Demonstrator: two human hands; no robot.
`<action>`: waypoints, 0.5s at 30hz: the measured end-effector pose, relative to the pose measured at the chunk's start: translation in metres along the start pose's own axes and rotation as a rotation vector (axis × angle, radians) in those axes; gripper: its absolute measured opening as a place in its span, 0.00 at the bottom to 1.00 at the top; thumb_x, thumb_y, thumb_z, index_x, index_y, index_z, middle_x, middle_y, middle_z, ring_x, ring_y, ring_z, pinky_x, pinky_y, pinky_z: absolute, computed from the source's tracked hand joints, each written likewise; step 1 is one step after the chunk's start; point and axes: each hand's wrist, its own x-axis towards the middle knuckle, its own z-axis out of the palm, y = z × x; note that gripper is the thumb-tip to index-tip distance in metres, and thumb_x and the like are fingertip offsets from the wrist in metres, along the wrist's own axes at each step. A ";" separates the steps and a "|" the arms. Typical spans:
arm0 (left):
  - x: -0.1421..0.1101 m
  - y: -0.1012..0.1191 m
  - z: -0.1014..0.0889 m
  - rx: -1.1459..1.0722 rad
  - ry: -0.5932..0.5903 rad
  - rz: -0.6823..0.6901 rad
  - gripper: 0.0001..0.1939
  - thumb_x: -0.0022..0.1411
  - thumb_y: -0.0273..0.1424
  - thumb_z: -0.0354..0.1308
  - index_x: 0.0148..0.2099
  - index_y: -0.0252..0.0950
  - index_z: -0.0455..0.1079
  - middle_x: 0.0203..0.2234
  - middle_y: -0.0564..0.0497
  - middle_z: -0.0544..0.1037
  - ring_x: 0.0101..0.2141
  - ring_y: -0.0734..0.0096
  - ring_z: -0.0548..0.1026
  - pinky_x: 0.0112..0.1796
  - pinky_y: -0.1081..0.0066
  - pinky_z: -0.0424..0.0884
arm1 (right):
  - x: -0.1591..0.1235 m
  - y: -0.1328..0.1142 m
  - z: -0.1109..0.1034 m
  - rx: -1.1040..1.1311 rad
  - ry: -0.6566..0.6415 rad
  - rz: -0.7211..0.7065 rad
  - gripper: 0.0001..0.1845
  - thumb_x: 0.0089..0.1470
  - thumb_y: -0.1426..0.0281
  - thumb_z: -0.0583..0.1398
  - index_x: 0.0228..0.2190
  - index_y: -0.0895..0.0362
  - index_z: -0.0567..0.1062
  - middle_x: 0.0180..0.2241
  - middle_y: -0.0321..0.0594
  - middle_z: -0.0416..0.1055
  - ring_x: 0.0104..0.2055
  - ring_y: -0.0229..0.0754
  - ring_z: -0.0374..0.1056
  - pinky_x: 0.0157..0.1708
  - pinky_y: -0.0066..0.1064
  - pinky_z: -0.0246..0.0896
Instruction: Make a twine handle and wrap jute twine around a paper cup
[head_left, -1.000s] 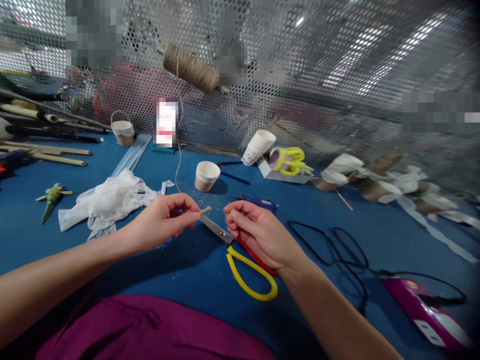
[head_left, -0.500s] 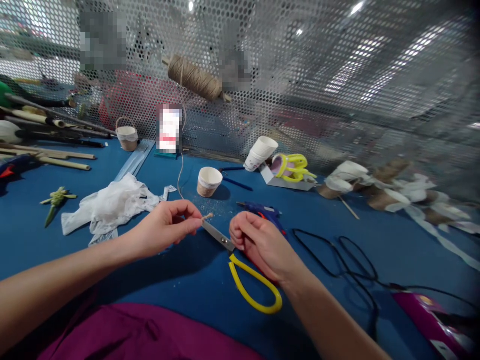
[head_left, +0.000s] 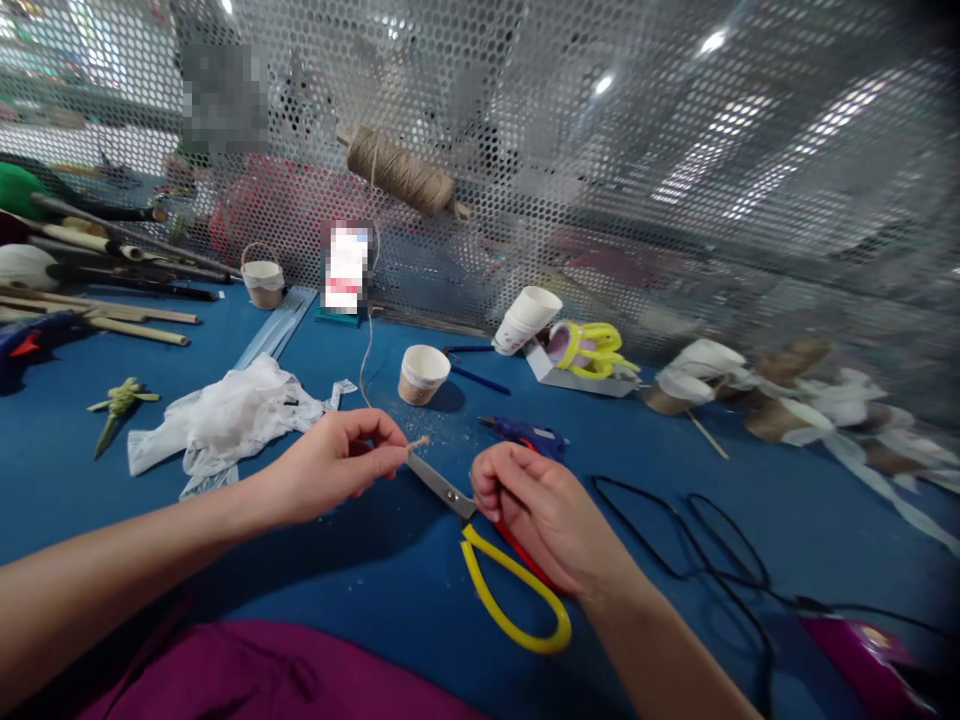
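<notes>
My left hand (head_left: 337,462) pinches the frayed end of a brown twine (head_left: 369,340) that runs up to a spool (head_left: 401,182) on the perforated metal screen. The twine tip sticks out just past my fingertips. Yellow-handled scissors (head_left: 501,565) lie on the blue table, blades pointing toward the twine tip. My right hand (head_left: 544,515) rests over the scissors near the pivot, fingers curled, touching them; a firm grip cannot be told. A blue glue gun (head_left: 525,434) lies just beyond that hand.
A paper cup (head_left: 422,373) stands behind the hands, with white crumpled plastic (head_left: 225,415) to the left. Stacked cups (head_left: 525,318), more yellow scissors (head_left: 592,345), black cables (head_left: 705,545) and wrapped cups (head_left: 757,395) lie right. Bamboo sticks (head_left: 112,320) lie far left. A person sits behind the screen.
My right hand has lowered from beside the twine tip onto the scissors. My left hand keeps its pinch on the twine. The view has tilted slightly.
</notes>
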 end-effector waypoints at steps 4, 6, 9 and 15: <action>0.001 0.000 0.000 0.005 0.007 0.004 0.10 0.54 0.36 0.53 0.31 0.33 0.62 0.20 0.57 0.65 0.16 0.83 0.58 0.18 0.78 0.53 | -0.008 -0.004 -0.001 -0.025 0.000 0.034 0.12 0.44 0.65 0.65 0.21 0.58 0.69 0.21 0.32 0.62 0.23 0.31 0.56 0.25 0.26 0.51; 0.001 0.000 0.000 0.003 0.005 0.006 0.10 0.54 0.36 0.53 0.32 0.33 0.63 0.20 0.57 0.65 0.16 0.83 0.58 0.18 0.78 0.52 | -0.008 -0.008 0.003 -0.035 0.021 0.002 0.14 0.43 0.65 0.65 0.19 0.57 0.67 0.19 0.31 0.60 0.22 0.31 0.54 0.24 0.26 0.50; 0.001 0.000 -0.001 -0.001 -0.001 0.003 0.10 0.54 0.36 0.53 0.32 0.33 0.63 0.20 0.57 0.65 0.17 0.83 0.58 0.18 0.78 0.52 | -0.003 -0.015 0.009 -0.047 0.053 -0.062 0.17 0.45 0.62 0.63 0.16 0.57 0.65 0.17 0.31 0.58 0.20 0.32 0.52 0.21 0.26 0.47; 0.000 0.000 -0.001 -0.009 -0.006 -0.002 0.10 0.54 0.36 0.53 0.32 0.33 0.62 0.19 0.58 0.66 0.17 0.83 0.58 0.18 0.78 0.52 | -0.057 -0.004 -0.047 -0.103 -0.010 -0.162 0.22 0.54 0.56 0.53 0.15 0.56 0.64 0.15 0.32 0.56 0.17 0.32 0.49 0.17 0.27 0.45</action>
